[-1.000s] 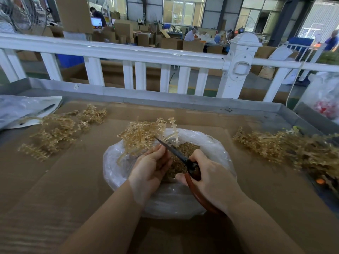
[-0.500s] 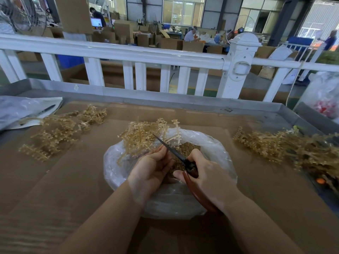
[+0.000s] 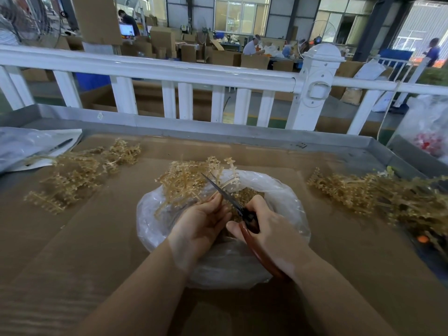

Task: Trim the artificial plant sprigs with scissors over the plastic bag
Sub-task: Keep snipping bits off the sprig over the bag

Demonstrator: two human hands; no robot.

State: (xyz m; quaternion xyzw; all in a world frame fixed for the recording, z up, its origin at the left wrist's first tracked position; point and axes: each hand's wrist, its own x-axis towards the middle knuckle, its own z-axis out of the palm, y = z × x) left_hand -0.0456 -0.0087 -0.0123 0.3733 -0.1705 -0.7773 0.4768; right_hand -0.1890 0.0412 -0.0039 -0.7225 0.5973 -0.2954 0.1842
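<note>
A clear plastic bag (image 3: 155,224) lies open on the cardboard-covered table, with a heap of brown trimmings (image 3: 244,195) inside. My left hand (image 3: 201,226) grips the stems of a bunch of tan plastic sprigs (image 3: 186,180) that fans out over the bag's far rim. My right hand (image 3: 271,236) holds red-handled scissors (image 3: 244,214). Their dark blades point up and left, next to my left fingertips, at the sprig stems.
A pile of tan sprigs (image 3: 77,173) lies on the table's left side and a larger pile (image 3: 378,195) on the right. A white plastic sheet with a pen (image 3: 31,146) sits far left. A white railing (image 3: 169,73) runs behind the table's metal rim (image 3: 218,137).
The scissor blades have edged up and left along the stems. Both hands stay over the bag, almost in the same place.
</note>
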